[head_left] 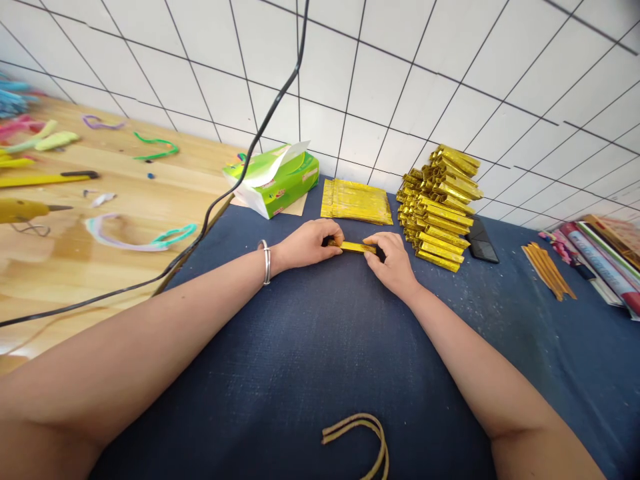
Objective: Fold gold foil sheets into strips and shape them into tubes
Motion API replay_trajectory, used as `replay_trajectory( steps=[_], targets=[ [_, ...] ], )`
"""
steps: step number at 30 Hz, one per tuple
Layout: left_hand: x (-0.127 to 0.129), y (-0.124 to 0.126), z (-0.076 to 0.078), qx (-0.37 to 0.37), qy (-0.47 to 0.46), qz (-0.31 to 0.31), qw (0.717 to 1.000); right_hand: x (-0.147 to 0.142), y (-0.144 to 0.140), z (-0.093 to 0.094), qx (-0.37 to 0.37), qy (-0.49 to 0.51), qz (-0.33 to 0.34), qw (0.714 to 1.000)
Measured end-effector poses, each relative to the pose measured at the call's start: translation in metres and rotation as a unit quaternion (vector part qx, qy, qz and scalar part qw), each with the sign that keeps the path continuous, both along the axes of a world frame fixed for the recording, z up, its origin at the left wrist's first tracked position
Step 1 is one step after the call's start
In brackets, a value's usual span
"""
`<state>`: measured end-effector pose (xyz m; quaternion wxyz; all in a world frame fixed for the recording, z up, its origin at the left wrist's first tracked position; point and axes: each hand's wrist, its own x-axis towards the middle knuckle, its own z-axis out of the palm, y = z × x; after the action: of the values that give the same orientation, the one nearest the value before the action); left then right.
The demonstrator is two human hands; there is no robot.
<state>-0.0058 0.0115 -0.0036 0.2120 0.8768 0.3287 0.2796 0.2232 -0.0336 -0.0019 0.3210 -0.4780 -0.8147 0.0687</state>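
Note:
A narrow strip of gold foil paper (354,247) lies crosswise between my two hands, just above or on the dark blue cloth. My left hand (309,243), with a silver bangle at the wrist, pinches its left end. At the other end, the thumb and fingers of my right hand (393,260) are closed on the strip. Behind them is a flat pile of gold foil sheets (357,201). To the right of my right hand rises a tall stack of folded gold foil strips (440,207).
A green tissue pack (280,179) stands by the tiled wall. Right of the stack lie a black phone (481,240), brown strips (549,270) and books (605,263). A black cable (215,207) crosses at left, over a wooden table holding a yellow glue gun (25,211). A looped cord (367,427) lies in front.

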Motion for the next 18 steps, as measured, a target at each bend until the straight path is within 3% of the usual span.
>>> replay_trajectory(
  steps=[18],
  targets=[
    [0.0024, -0.0037, 0.0039, -0.009, -0.008, -0.029, 1.0, -0.0029, -0.0039, 0.0015, -0.012, -0.016, 0.004, 1.0]
  ],
)
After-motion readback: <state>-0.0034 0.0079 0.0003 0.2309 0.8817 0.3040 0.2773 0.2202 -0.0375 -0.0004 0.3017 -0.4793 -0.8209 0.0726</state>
